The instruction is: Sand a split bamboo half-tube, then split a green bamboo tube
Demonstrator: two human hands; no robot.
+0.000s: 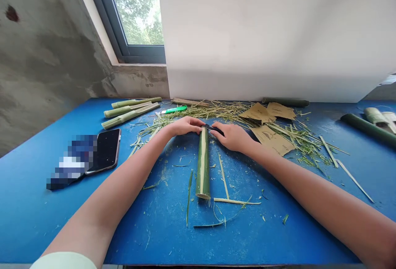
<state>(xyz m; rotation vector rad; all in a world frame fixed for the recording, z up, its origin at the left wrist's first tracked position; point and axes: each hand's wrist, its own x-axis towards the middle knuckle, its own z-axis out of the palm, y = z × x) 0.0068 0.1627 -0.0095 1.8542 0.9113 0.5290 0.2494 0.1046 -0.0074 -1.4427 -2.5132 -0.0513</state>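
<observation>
A green bamboo tube (203, 166) lies lengthwise in front of me, with a pale peeled strip along its top and its cut end facing me. My left hand (185, 126) curls its fingers at the tube's far end, close to the knife tip; its exact grip there is partly hidden. My right hand (232, 136) is closed round the dark handle of a knife (214, 128), whose blade lies across the far end of the bamboo. Thin bamboo slivers (223, 176) are scattered beside the tube.
Shavings (216, 112) heap behind my hands, with brown paper pieces (274, 139) on the right. A green utility knife (175, 109) and cut bamboo pieces (131, 115) lie back left. A phone (105, 151) rests on the blue table (173, 240). More bamboo (371, 128) lies far right.
</observation>
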